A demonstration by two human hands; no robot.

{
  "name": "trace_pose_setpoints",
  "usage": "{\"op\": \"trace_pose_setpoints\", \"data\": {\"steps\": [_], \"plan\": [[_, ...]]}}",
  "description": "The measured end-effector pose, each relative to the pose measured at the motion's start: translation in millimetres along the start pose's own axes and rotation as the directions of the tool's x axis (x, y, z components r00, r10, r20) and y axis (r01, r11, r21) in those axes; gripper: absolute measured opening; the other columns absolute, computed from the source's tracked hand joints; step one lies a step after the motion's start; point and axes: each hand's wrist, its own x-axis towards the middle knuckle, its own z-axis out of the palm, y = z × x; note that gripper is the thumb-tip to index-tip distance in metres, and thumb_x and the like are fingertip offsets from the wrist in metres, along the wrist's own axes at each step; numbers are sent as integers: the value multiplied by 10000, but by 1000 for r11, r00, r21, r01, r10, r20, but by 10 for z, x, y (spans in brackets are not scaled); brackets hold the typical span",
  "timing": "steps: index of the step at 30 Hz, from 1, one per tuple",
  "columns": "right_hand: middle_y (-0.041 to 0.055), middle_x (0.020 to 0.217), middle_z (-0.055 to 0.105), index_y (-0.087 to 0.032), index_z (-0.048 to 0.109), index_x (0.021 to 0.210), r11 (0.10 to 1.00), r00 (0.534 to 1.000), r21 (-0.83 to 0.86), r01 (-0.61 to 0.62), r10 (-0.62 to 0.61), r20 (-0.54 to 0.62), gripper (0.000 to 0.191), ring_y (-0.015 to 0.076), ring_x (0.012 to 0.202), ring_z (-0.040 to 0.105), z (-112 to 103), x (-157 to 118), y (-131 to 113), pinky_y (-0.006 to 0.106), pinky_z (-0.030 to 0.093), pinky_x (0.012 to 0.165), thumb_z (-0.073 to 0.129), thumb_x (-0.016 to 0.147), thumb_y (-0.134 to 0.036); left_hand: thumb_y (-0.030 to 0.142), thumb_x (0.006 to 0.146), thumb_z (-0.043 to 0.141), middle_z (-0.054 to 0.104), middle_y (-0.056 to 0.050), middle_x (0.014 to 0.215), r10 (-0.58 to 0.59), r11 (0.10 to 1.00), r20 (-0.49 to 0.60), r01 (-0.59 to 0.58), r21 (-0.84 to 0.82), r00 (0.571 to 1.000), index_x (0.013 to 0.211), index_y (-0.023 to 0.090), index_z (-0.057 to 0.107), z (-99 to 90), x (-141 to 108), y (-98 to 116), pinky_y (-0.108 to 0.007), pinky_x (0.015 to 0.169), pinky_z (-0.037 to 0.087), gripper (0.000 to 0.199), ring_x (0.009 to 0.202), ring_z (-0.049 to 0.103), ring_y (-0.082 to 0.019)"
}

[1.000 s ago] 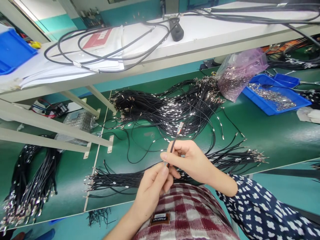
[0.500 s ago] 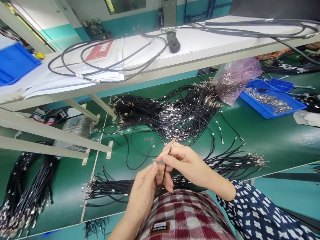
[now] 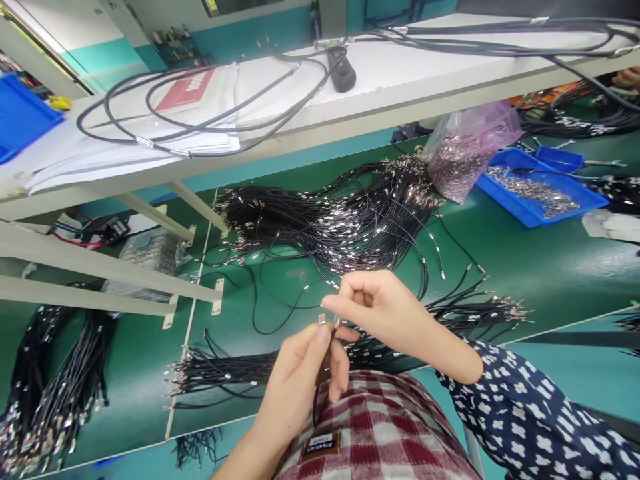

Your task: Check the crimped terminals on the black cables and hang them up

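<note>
My left hand (image 3: 300, 367) pinches a small silvery metal clip (image 3: 322, 319) at the tip of its thumb. It also has hold of a black cable (image 3: 334, 331), whose end shows bare, coloured wire strands. The cable's lower part hangs down toward the checked apron. Just above that cable end is my right hand (image 3: 383, 310), its fingers curled and its thumb stretched out apart from them. I see nothing held in it. Bundled black cables (image 3: 225, 372) lie behind my hands near the table's front edge.
A large heap of black cables (image 3: 330, 223) with metal sleeves covers the table's middle. Right of it stand a pinkish bag of metal parts (image 3: 463, 150) and a blue tray (image 3: 535, 217) with small metal pieces. A white shelf (image 3: 380, 110) crosses above. More cables (image 3: 70, 360) lie left.
My right hand has let go of the black cable and moved slightly up and right. The cable's end has dropped lower and now sits in my left hand beside the metal clip.
</note>
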Motion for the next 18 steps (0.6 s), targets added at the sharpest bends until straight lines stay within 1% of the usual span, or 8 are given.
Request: {"op": "trace_pose_setpoints", "data": {"steps": [1, 3, 4, 6, 8, 11, 15, 18], "plan": [[-35, 527, 581, -165, 526, 634, 1000, 999, 8, -16, 16, 34, 351, 71, 462, 433, 20, -16, -15, 193, 310, 449, 605, 901, -379, 425, 981, 415, 509, 23, 518, 5, 1000, 12, -6, 11, 1000, 910, 130, 603, 1, -7, 11, -229, 443, 258, 357, 415, 362, -75], [-29, 531, 599, -167, 516, 641, 999, 996, 34, -29, 26, 90, 354, 75, 475, 456, 45, -32, -38, 192, 338, 471, 588, 914, -380, 427, 975, 438, 385, 58, 494, 18, 1000, 9, -18, -4, 1000, 851, 136, 602, 2, -19, 18, -221, 431, 205, 356, 433, 275, -68], [-28, 526, 600, -169, 513, 642, 998, 994, 46, -31, 25, 110, 361, 77, 476, 450, 49, -31, -45, 195, 340, 474, 584, 916, -392, 426, 972, 447, 316, 71, 491, 26, 999, -2, -26, -30, 1000, 829, 136, 605, 4, -24, 16, -221, 431, 175, 360, 443, 229, -67], [-30, 505, 589, -173, 499, 638, 997, 990, 70, -35, 25, 141, 380, 80, 468, 416, 47, -17, -46, 204, 324, 464, 581, 915, -420, 420, 972, 444, 244, 78, 496, 42, 993, -7, -42, -110, 999, 817, 131, 622, 11, -34, 7, -224, 434, 141, 374, 448, 179, -66], [-34, 493, 568, -176, 473, 624, 996, 988, 85, -35, 22, 153, 400, 82, 467, 373, 44, 3, -34, 213, 295, 453, 582, 911, -432, 408, 974, 434, 221, 80, 491, 47, 980, 6, -45, -192, 999, 818, 126, 640, 19, -43, -3, -226, 434, 125, 383, 438, 154, -63], [-44, 478, 520, -181, 427, 601, 994, 985, 101, -32, 15, 170, 426, 81, 471, 334, 55, 20, -14, 223, 265, 455, 564, 921, -426, 394, 970, 432, 230, 73, 494, 40, 961, 38, -28, -274, 998, 829, 119, 660, 23, -52, -11, -225, 437, 132, 384, 435, 159, -63], [-59, 476, 444, -181, 394, 577, 995, 989, 92, -29, 15, 150, 446, 83, 492, 301, 73, 14, -8, 228, 249, 470, 566, 917, -413, 389, 965, 436, 239, 66, 493, 46, 947, 59, -25, -320, 997, 822, 112, 676, 12, -50, -20, -224, 440, 148, 393, 437, 174, -66], [-57, 506, 438, -176, 413, 583, 996, 989, 87, -33, 20, 145, 442, 83, 508, 316, 80, -1, -9, 226, 268, 492, 563, 919, -420, 402, 958, 454, 242, 66, 492, 49, 942, 74, -21, -336, 996, 815, 113, 682, 4, -39, -38, -219, 439, 154, 394, 436, 177, -64]]}}
